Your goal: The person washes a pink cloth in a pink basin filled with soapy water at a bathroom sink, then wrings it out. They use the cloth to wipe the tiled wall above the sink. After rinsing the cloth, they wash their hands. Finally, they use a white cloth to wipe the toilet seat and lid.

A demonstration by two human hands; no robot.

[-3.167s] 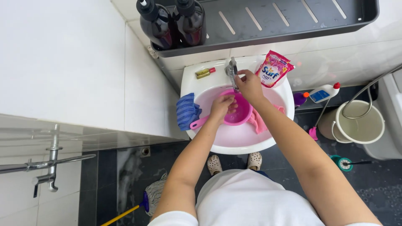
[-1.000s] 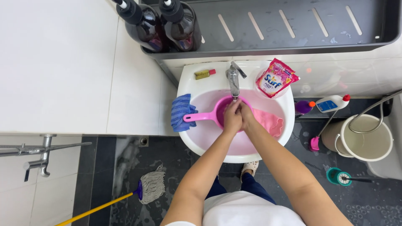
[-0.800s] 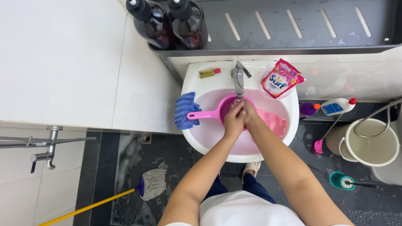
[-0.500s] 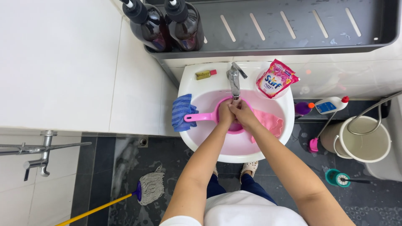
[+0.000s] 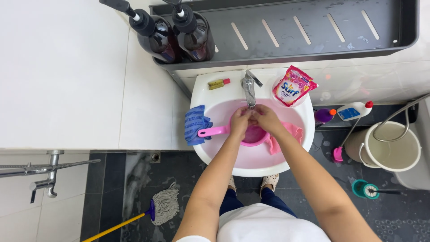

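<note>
**Hands meeting under the tap, over the pink scoop: risks noted**

I am holding both hands together just below the spout of the tap (image 5: 248, 89), over the bowl of the pink scoop (image 5: 251, 134). My left hand (image 5: 240, 123) is curling around the scoop's rim on its handle side; my right hand (image 5: 265, 118) is pressing against the left, fingers bent inward. I cannot tell whether either hand is gripping the scoop firmly or only resting on it, and I cannot tell whether water is running.

The scoop is sitting in the white sink (image 5: 215, 154), its handle sticking out past my left hand toward the blue cloth (image 5: 195, 123) draped on the rim. A pink cloth (image 5: 286, 134) is lying in the basin just under my right wrist.

Risks as I judge them:
- The scoop is tipping easily if my hold is loose; its contents would be spilling into the basin.
- Wet hands are slipping on smooth plastic.
- The pink detergent pouch (image 5: 292, 86), standing on the rim just beyond my right hand, is sitting within knocking range.
- The blue cloth, nudged by the handle, could be sliding off the rim to the floor.
</note>
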